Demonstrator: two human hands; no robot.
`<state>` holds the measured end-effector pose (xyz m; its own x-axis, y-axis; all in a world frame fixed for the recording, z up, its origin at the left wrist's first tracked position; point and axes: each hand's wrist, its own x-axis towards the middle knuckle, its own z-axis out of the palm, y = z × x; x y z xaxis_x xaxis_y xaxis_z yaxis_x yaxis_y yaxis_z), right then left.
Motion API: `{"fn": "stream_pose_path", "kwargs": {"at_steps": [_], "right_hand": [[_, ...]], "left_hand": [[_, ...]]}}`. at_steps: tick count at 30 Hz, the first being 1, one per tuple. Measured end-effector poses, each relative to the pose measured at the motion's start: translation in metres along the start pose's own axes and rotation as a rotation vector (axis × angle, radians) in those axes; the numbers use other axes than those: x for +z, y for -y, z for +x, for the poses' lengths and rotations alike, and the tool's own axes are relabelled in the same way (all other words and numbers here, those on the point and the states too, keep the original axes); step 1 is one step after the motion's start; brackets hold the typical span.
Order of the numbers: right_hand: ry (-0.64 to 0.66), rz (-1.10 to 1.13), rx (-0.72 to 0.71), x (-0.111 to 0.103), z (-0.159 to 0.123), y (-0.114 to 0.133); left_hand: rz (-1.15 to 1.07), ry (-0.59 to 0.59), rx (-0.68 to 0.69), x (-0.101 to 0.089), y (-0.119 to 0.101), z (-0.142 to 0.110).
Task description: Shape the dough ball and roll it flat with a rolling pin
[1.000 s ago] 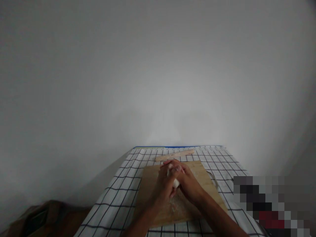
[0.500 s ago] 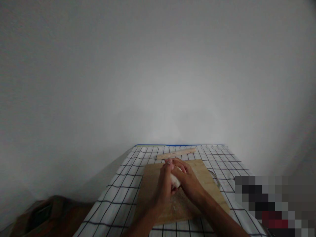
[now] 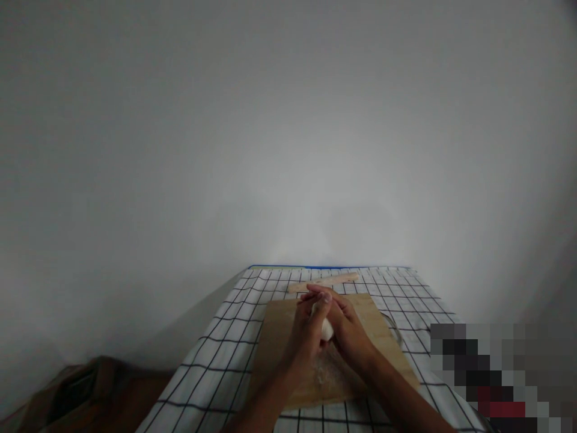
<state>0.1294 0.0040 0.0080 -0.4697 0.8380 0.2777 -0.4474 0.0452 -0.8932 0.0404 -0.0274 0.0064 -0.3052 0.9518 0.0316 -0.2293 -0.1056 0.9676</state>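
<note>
A pale lump of dough (image 3: 327, 330) is pressed between my two hands, above the middle of a wooden board (image 3: 274, 337). My left hand (image 3: 307, 329) cups it from the left, thumb lying up over the top. From the right, my right hand (image 3: 346, 322) wraps round it, its fingers reaching forward over the left ones. Most of the dough is hidden by palms and fingers; only its near side shows. White flour (image 3: 322, 376) dusts the board below my wrists.
Behind the board lies a pale wooden rolling pin (image 3: 345, 278). A rounded clear rim (image 3: 393, 328) shows beside the board's right edge. The table has a white checked cloth (image 3: 216, 355) and stands against a grey wall (image 3: 288, 150). Brown wooden furniture (image 3: 103, 385) is at lower left.
My hands have shifted their grip round the dough. The left thumb has moved right across the top, and the right fingers now stretch straighter forward. Less of the dough shows.
</note>
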Motion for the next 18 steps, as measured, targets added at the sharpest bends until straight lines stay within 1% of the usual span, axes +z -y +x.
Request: {"fn": "stream_pose_path", "kwargs": {"at_steps": [4,6,8,9,12,14,16,18], "right_hand": [[-0.054,0.144,0.072,0.001,0.004,0.006],[-0.094,0.174,0.094,-0.002,0.008,0.006],[-0.138,0.125,0.111,-0.006,0.011,0.004],[-0.161,0.08,0.097,-0.008,0.012,0.002],[-0.214,-0.086,-0.031,-0.013,0.013,-0.003],[-0.209,-0.194,-0.095,-0.014,0.014,-0.006],[-0.176,-0.253,-0.101,-0.015,0.014,-0.009],[-0.13,-0.271,-0.094,-0.014,0.014,-0.011]], "left_hand": [[-0.242,0.18,-0.1,0.003,-0.003,0.006],[-0.335,0.234,-0.104,0.005,-0.004,0.009],[-0.38,0.218,-0.066,0.006,-0.004,0.012],[-0.398,0.199,-0.043,0.005,-0.004,0.013],[-0.465,0.125,0.013,0.0,-0.003,0.018],[-0.512,0.077,0.018,-0.005,-0.004,0.021],[-0.539,0.049,0.002,-0.009,-0.006,0.023],[-0.557,0.046,-0.019,-0.013,-0.008,0.024]]}}
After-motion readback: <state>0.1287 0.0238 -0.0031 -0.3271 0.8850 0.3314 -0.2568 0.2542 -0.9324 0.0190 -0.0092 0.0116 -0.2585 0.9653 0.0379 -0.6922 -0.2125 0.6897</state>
